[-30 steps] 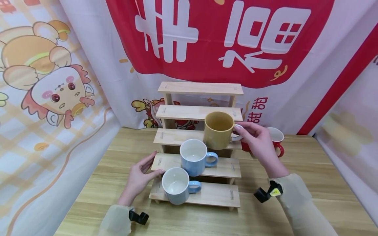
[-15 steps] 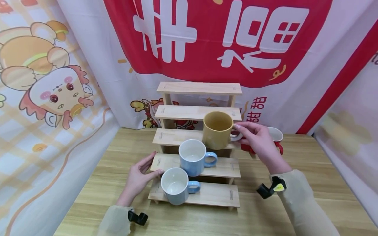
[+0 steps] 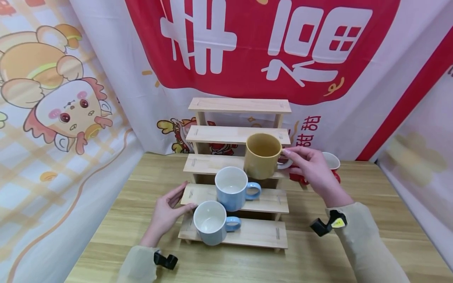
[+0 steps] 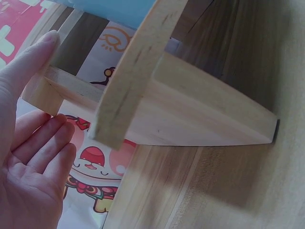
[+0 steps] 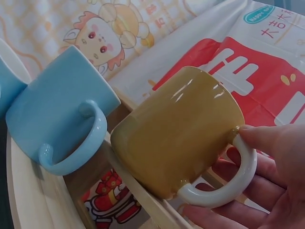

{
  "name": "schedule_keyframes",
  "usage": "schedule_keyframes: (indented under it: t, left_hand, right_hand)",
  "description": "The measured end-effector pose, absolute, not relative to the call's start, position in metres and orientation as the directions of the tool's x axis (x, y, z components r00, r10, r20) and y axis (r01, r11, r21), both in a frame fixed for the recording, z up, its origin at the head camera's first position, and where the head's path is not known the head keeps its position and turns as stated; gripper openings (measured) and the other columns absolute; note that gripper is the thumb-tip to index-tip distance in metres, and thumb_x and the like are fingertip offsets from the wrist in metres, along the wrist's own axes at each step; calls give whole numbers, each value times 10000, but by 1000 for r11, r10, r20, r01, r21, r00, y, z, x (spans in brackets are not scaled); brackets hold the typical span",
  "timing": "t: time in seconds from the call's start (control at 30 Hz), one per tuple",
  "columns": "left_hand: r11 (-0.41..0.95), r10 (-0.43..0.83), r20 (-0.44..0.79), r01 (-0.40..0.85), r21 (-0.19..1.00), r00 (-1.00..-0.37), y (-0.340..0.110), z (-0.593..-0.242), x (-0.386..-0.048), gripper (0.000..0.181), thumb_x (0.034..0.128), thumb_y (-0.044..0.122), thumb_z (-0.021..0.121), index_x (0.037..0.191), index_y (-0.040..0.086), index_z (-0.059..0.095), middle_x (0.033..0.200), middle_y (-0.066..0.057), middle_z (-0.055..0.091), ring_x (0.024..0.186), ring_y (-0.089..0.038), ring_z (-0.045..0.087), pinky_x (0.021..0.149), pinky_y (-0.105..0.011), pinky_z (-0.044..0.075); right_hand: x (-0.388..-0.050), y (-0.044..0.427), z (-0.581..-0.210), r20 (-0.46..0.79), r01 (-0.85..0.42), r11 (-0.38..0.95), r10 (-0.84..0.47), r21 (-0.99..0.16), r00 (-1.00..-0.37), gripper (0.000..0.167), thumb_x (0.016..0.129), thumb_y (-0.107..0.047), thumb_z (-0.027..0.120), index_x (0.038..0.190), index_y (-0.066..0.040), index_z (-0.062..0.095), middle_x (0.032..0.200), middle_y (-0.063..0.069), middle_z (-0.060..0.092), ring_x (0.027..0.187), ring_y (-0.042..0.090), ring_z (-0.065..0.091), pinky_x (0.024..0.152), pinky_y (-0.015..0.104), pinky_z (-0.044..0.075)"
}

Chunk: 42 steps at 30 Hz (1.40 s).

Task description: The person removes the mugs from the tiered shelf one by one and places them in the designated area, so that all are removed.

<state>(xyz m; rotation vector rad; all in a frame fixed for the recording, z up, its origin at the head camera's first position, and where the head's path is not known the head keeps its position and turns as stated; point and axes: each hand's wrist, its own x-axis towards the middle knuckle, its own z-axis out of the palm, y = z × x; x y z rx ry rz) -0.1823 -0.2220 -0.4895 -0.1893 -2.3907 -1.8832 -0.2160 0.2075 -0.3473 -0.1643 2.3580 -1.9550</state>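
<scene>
A mustard-yellow mug (image 3: 261,159) with a white handle stands on the middle step of a tiered wooden shelf (image 3: 230,135). My right hand (image 3: 311,169) has its thumb and fingers at the handle, which the right wrist view shows pinched near its top; the mug (image 5: 181,129) stays upright. My left hand (image 3: 169,214) holds the left end of the second-lowest step between thumb and fingers (image 4: 45,143). Just right of it, a light blue mug (image 3: 212,224) sits on the lowest step. Another light blue mug (image 3: 231,192) stands on the step above.
A red mug (image 3: 332,162) with white inside stands on the wooden table (image 3: 116,220) behind my right hand, partly hidden; more red shows left of my wrist. Printed cloth (image 3: 106,59) hangs behind and along both sides.
My right hand and forearm have shifted slightly to the right, with the fingers still at the yellow mug's handle. The mugs and my left hand have hardly moved.
</scene>
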Motion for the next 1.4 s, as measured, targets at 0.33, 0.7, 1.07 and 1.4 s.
schedule_keyframes:
  t: [0.33,0.7,1.07,1.4]
  left_hand:
    - [242,34,143,147,959,-989,-223,-489,-181,811,761,269,927,1455,77,555,1499,-68,513,1372,-254,477,1102,-253,412]
    - [244,35,142,146,959,-989,-223,-490,-183,802,763,282,924,1452,91,562,1491,-63,523,1367,-246,481,1112,-279,411]
    - [240,39,146,151,959,-989,-221,-488,-182,802,761,274,926,1450,80,563,1480,-69,533,1360,-240,486,1108,-272,413]
    - [240,46,150,156,958,-988,-221,-487,-182,797,768,259,922,1453,73,558,1485,-74,528,1360,-244,486,1111,-284,412]
  right_hand:
    - [-221,218,-362,23,-17,-29,-212,-999,-977,439,1007,-349,659,1281,-8,623,1294,192,584,1068,275,698,903,429,587]
    - [-219,216,-362,48,-51,10,-163,-999,-985,422,989,-357,679,1245,-23,648,1232,189,630,1021,276,711,886,420,591]
    - [-210,222,-356,68,-81,148,-89,-986,-994,465,989,-409,667,1268,-37,645,1223,166,646,1015,235,710,874,334,598]
    - [-199,241,-355,86,-87,203,-13,-975,-996,487,982,-416,674,1276,-27,665,1201,123,688,967,189,724,840,304,608]
